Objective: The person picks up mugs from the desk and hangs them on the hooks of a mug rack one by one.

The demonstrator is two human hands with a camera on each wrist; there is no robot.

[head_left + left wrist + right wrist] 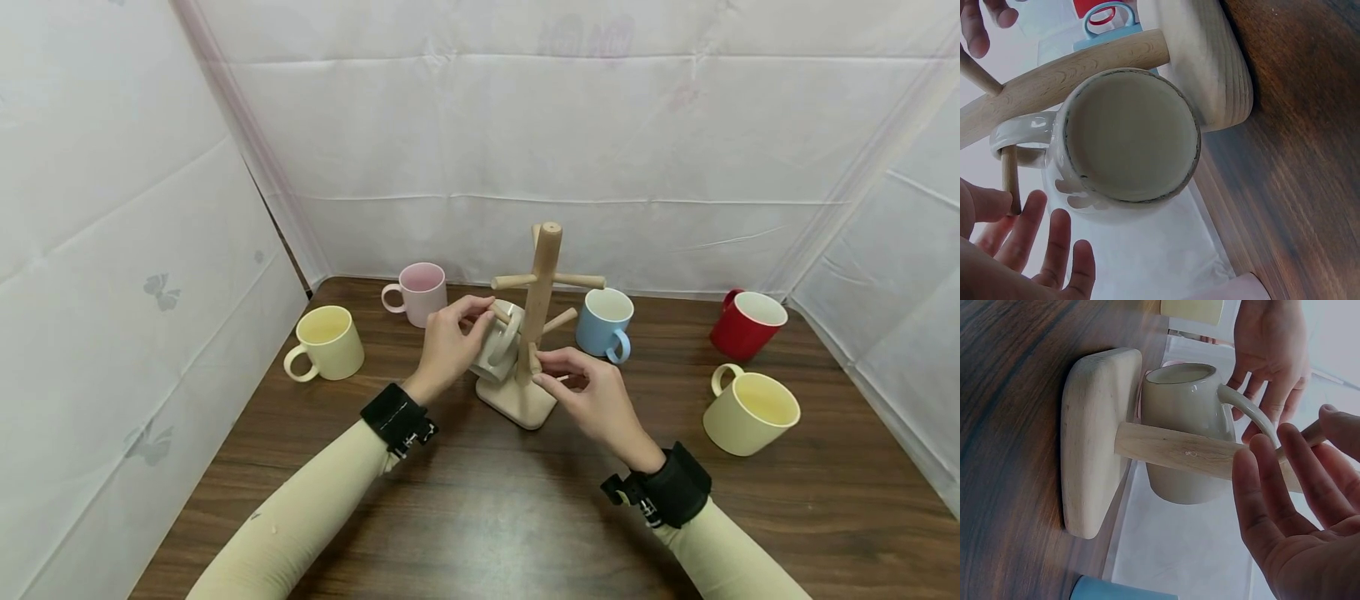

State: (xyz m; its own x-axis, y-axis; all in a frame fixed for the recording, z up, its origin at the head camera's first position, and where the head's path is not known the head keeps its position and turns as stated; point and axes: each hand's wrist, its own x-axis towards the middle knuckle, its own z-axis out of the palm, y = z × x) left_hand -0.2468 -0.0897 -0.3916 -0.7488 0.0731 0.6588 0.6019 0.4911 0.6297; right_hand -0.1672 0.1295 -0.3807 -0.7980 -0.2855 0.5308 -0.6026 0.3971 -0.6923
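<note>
A wooden mug tree [542,287] stands upright on the table. From one of its lower pegs hangs a white mug [1132,134] by its handle, its open mouth facing the left wrist camera. My left hand [448,340] pinches the tip of that peg [1011,178] between thumb and index finger, with the mug beside it. With thumb and fingertips, my right hand [597,398] grips the end of another lower peg [534,358], the one pointing toward me. The right wrist view has the post [1179,449] crossing in front of the mug.
Around the tree on the brown table [465,517] stand a pink mug [427,298] and a yellow mug [337,346] to the left. A blue mug [596,327], a red mug [738,333] and another yellow mug [738,421] stand to the right. White sheeting [480,150] encloses the back and sides.
</note>
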